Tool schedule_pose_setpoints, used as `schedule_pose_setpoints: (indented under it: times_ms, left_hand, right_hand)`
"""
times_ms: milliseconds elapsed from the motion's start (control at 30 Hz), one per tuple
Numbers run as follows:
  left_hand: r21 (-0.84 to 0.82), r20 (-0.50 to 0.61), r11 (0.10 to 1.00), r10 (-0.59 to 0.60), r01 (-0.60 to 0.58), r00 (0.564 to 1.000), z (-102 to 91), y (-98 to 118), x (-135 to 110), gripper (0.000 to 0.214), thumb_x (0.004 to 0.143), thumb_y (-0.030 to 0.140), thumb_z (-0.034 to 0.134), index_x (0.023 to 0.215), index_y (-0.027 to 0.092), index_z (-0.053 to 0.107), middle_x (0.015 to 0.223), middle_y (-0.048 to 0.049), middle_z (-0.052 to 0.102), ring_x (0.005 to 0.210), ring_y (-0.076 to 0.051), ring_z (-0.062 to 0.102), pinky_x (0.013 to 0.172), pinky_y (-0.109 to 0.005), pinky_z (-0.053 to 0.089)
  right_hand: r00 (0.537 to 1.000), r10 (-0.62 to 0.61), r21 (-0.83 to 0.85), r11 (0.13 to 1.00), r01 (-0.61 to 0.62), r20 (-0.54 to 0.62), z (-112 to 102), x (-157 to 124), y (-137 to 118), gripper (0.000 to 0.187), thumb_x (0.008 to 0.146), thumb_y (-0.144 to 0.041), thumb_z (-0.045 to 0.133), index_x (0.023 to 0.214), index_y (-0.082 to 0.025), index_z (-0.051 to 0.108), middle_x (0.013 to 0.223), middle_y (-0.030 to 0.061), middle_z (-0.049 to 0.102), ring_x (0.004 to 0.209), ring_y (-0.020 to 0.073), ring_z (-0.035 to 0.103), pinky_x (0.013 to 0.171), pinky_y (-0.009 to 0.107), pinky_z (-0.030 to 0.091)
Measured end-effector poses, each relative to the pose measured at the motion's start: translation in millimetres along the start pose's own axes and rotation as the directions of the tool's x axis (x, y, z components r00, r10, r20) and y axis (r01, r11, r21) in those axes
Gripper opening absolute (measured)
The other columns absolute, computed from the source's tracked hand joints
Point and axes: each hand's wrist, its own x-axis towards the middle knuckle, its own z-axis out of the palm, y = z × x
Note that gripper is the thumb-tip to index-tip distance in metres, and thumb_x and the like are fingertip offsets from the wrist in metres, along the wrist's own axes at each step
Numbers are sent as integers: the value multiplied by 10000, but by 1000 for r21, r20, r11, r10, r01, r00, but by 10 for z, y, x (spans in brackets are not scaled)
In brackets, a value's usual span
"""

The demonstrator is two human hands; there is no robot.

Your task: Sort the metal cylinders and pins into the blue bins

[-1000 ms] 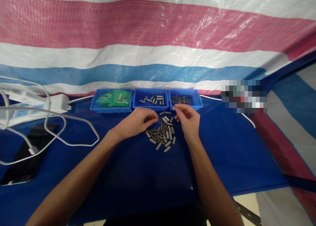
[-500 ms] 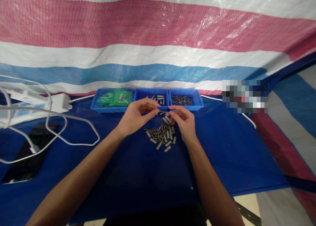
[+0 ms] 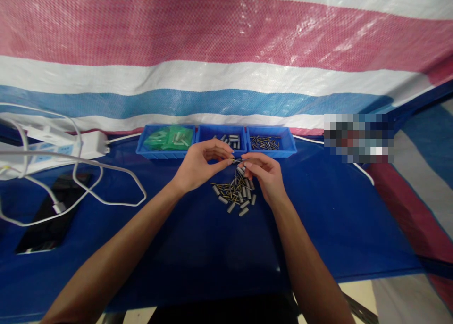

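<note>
My left hand [image 3: 203, 165] and my right hand [image 3: 264, 175] meet above a pile, fingertips pinched. Between them is a thin metal rod [image 3: 237, 161], seemingly with a dark or brassy end at the left fingers; it is too small to tell its exact kind. Both hands grip it, one at each end. Just below, on the blue tabletop, lies a pile of thin brass-coloured rods [image 3: 231, 190] mixed with short grey cylinders [image 3: 244, 204]. The right fingers hide the pile's upper edge.
Behind the hands stand three blue bins: the left bin [image 3: 161, 155] with green bags [image 3: 173, 138], the middle bin [image 3: 201, 137] with grey cylinders, the right bin [image 3: 288, 149] with thin rods. At left are a power strip [image 3: 67, 147], white cables [image 3: 120, 204] and a black phone [image 3: 49, 225].
The view has shifted slightly, so the scene sits a little further right. My fingertips are closer together, and less of the thin rod shows between them.
</note>
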Motion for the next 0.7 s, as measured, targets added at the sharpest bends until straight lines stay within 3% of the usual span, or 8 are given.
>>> schedule_pose_setpoints:
  times_ms: [467,700]
  left_hand:
    - [95,16,995,17,-19,1000,-18,-2,2,225,841,269,827,1003,145,730,948,-68,789,858,-182,765,851,-313,632]
    - [217,83,976,2,-20,997,-46,-8,-7,202,894,275,769,1053,154,737,945,-61,807,851,-187,786,839,-303,631]
  right_hand:
    - [1000,3,-61,998,-3,-11,-3,0,39,169,789,-333,857,931,-245,830,846,32,825,595,133,629,541,263,450]
    - [1000,-3,-99,995,3,-6,7,-9,49,177,788,-358,864,927,-251,841,831,26,818,596,139,629,540,273,469]
